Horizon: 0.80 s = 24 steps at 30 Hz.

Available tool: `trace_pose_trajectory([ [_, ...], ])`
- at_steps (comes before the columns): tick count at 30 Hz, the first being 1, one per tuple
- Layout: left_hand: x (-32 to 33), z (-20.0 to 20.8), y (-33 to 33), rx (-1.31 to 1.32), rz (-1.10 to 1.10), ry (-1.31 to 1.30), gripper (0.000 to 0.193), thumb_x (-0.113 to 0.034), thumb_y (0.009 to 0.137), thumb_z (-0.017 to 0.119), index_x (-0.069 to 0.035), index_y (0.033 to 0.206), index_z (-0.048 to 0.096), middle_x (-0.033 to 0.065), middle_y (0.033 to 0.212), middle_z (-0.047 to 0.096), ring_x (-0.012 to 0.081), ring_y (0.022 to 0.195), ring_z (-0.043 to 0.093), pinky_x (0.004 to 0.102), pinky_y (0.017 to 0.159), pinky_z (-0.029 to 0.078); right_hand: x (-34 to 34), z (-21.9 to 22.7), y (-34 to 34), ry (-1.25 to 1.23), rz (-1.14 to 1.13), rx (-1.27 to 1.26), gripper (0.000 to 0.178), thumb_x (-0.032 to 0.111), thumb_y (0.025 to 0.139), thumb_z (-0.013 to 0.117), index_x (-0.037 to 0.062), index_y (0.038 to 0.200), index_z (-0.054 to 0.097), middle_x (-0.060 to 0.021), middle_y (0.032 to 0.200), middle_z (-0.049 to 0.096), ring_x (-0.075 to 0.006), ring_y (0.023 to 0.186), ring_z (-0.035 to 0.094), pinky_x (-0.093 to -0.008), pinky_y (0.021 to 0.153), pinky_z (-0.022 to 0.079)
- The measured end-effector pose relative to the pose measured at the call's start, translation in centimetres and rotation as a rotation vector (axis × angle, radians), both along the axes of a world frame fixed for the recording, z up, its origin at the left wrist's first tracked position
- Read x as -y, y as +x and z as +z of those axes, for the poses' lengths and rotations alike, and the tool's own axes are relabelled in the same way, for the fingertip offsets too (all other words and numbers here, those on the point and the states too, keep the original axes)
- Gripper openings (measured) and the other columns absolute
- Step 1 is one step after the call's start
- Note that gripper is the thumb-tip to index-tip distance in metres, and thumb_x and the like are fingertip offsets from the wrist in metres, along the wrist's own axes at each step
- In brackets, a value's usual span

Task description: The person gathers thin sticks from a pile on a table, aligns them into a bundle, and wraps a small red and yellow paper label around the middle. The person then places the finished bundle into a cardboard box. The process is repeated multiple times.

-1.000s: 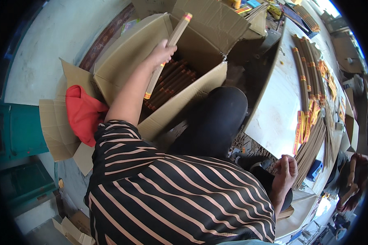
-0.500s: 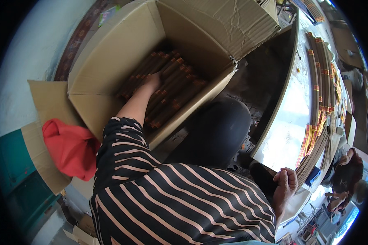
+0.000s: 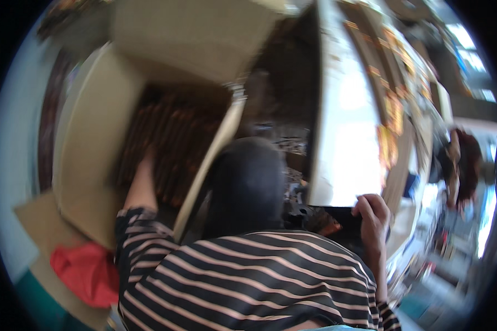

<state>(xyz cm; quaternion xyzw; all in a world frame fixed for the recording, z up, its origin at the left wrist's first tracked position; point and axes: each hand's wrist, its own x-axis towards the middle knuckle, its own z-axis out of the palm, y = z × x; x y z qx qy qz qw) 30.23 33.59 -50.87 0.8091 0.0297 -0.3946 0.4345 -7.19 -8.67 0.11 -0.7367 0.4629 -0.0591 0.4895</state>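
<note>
My left hand (image 3: pixel 147 160) reaches down into an open cardboard box (image 3: pixel 83 127) and rests on the brown stick bundles (image 3: pixel 171 143) inside it. These look like incense sticks wrapped with orange-red bands, lying side by side. Motion blur smears the left fingers, so their grip is not readable. Off to the right, my right hand (image 3: pixel 374 212) is at the near corner of a white-topped table (image 3: pixel 342 182), its fingers bent and closed; whatever might be inside them is hidden.
More banded stick bundles (image 3: pixel 370 60) lie along the table's far side. A red cloth (image 3: pixel 88 273) is beside the box at lower left. My dark-clad knee (image 3: pixel 246 182) sits between box and table. Another person (image 3: pixel 464 165) is at the far right.
The whole view has swung, so box and table appear further left and blurred. My left hand stays in the box among the bundles. My right hand is now nearer the table's corner.
</note>
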Motion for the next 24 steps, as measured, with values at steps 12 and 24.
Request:
trace_pose_trajectory([
  [12, 11.7, 24.9, 4.7, 0.342, 0.364, -0.304, 0.031, -0.008, 0.090, 0.051, -0.003, 0.120, 0.049, -0.0008, 0.086, 0.054, 0.0084, 0.076, 0.051, 0.0236, 0.070, 0.041, 13.1, -2.4, -12.5, -0.645, -0.241, -0.248, 0.037, 0.022, 0.078, 0.066, -0.0026, 0.104, 0.058, -0.0168, 0.097, 0.060, -0.0250, 0.089, 0.057, -0.0337, 0.080, 0.045],
  [24, 30.5, 49.0, -13.9, 0.449, 0.070, -0.993, 0.024, -0.009, 0.090, 0.053, 0.004, 0.110, 0.052, 0.0127, 0.096, 0.061, 0.0192, 0.087, 0.061, 0.0334, 0.086, 0.049, 19.8, -2.5, -12.0, -0.497, -0.067, -0.808, 0.056, 0.042, 0.065, 0.074, -0.0031, 0.097, 0.064, -0.0200, 0.107, 0.061, -0.0323, 0.102, 0.058, -0.0370, 0.088, 0.046],
])
